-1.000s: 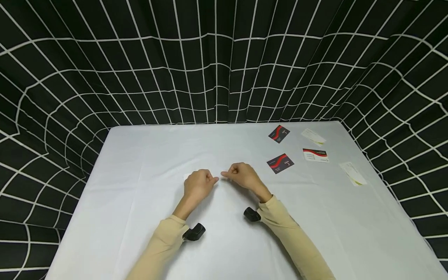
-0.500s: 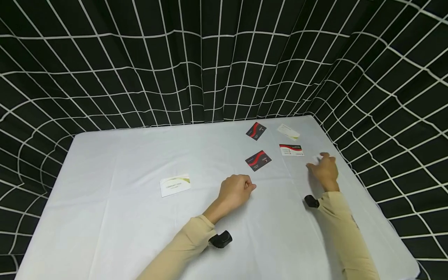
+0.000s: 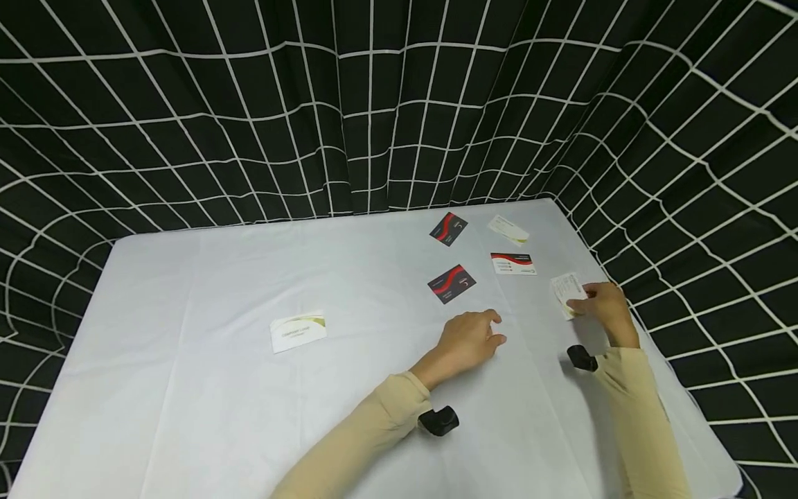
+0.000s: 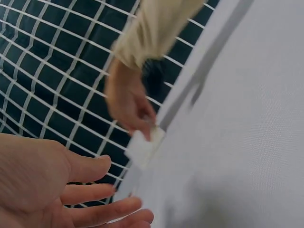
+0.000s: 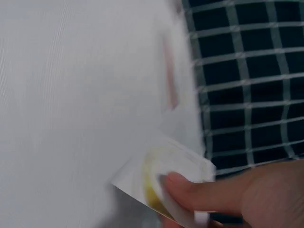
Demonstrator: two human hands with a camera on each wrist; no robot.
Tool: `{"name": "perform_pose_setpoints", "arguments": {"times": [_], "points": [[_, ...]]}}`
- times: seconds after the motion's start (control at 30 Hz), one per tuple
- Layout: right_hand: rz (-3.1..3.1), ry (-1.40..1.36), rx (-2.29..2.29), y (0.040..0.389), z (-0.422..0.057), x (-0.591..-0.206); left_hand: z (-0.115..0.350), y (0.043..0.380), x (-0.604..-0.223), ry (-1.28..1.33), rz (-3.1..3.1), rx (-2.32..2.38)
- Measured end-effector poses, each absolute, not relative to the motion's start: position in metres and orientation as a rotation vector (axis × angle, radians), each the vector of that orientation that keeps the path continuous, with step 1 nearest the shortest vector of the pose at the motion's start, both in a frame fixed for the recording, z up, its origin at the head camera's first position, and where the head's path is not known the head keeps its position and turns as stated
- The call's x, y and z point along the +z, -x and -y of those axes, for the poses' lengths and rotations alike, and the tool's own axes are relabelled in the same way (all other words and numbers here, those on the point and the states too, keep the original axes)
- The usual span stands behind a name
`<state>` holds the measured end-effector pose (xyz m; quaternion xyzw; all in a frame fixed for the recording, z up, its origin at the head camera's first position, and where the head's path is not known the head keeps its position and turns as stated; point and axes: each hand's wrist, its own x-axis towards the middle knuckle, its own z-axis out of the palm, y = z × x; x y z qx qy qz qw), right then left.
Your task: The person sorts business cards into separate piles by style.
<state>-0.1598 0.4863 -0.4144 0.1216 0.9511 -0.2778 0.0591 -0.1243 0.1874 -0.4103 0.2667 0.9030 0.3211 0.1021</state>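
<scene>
My right hand (image 3: 607, 312) pinches a white business card (image 3: 566, 291) with a yellow-green curve, thumb on its face in the right wrist view, where the card (image 5: 164, 175) is tilted above the cloth. My left hand (image 3: 466, 339) reaches over the middle of the table toward the right, its fingers spread and holding nothing. In the left wrist view, the fingers (image 4: 102, 209) of that hand lie apart, with the right hand (image 4: 128, 99) and its card beyond. A white card (image 3: 299, 333) with a gold curve lies at the left.
Two dark cards with red waves, one nearer (image 3: 451, 283) and one farther (image 3: 448, 229), lie right of centre. Beside them are a white card with a red and black band (image 3: 514, 264) and a white-yellow card (image 3: 508, 229). A black gridded curtain (image 3: 349, 111) hangs behind the table (image 3: 206, 388).
The right hand has gone to the far right and picked up a white card there. My left hand has moved right, off the white card at the left, and its fingers have opened.
</scene>
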Motion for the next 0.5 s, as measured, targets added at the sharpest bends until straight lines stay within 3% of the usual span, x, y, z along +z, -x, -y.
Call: {"name": "perform_pose_setpoints", "arguments": {"times": [0.23, 0.5], "points": [[-2.692, 0.012, -1.041, 0.141, -0.428, -0.402, -0.207, 0.131, -0.425, -0.831, -2.780, 0.822], [-2.567, 0.231, -1.138, 0.128, -0.385, -0.415, -0.209, 0.140, -0.440, -0.888, -2.886, 0.737]]}}
